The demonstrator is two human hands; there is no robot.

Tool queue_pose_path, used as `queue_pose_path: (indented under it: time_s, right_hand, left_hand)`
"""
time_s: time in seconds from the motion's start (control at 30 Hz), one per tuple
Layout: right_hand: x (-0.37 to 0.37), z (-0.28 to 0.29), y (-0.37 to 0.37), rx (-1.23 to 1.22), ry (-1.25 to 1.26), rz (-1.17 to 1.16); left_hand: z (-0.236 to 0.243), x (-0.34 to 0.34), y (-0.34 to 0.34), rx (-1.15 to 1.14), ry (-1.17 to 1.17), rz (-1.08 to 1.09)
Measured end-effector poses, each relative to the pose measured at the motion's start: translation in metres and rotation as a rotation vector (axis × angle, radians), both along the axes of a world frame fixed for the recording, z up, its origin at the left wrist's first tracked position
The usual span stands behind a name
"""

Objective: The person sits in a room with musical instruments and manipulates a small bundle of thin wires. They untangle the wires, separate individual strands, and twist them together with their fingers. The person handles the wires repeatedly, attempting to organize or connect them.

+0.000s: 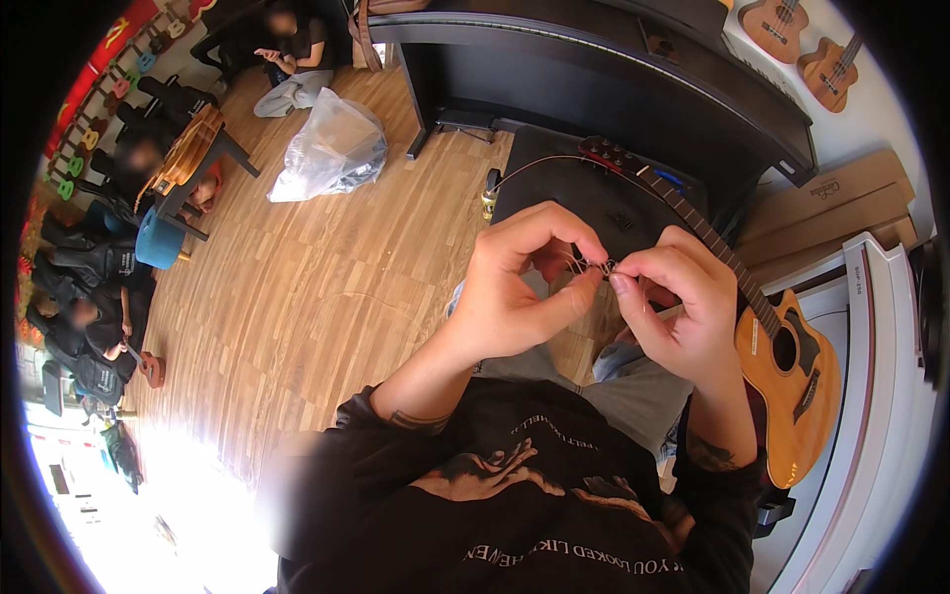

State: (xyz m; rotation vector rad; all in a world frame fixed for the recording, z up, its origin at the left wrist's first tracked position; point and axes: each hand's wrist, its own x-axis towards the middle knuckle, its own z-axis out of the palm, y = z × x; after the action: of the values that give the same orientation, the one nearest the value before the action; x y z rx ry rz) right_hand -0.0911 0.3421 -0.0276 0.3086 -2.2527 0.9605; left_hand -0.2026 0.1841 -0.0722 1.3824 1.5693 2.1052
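Observation:
Both hands meet in front of my chest, fingertips close together. My left hand (524,287) pinches thumb against index finger on a thin curled guitar string (608,266). My right hand (683,302) pinches the same small twist of wire from the other side. Most of the string is hidden behind the fingers. To the right of my lap leans an acoustic guitar (809,441) with a light wooden body and dark soundhole. Its neck reaches up and left to a reddish headstock (606,153), from which a thin coppery strand curves away left.
A black mat or low surface (539,193) lies under the headstock, with a small bottle (490,201) at its left. Beyond stands a black digital piano (594,74). Flat cardboard boxes (831,203) lean at right. A clear plastic bag (332,148) sits on the wooden floor; other people sit at left.

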Motion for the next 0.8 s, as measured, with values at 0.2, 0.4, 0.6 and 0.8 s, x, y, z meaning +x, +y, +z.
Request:
queue_pose_path:
  time_s: [0.2,0.4,0.6,0.8]
  right_hand:
    - [0.0,0.001,0.0,0.008,-0.021,-0.005]
    - [-0.007,0.001,-0.003,-0.042,0.005,-0.003]
    - [-0.017,0.002,-0.012,-0.071,0.016,0.003]
    - [-0.036,-0.003,-0.029,-0.27,-0.042,0.133]
  left_hand:
    - [0.003,0.002,0.004,0.018,0.112,0.138]
    - [0.007,0.0,0.005,0.067,0.213,0.249]
    - [0.008,-0.003,-0.007,0.071,0.125,0.175]
    - [0.011,-0.012,-0.026,0.082,0.06,0.107]
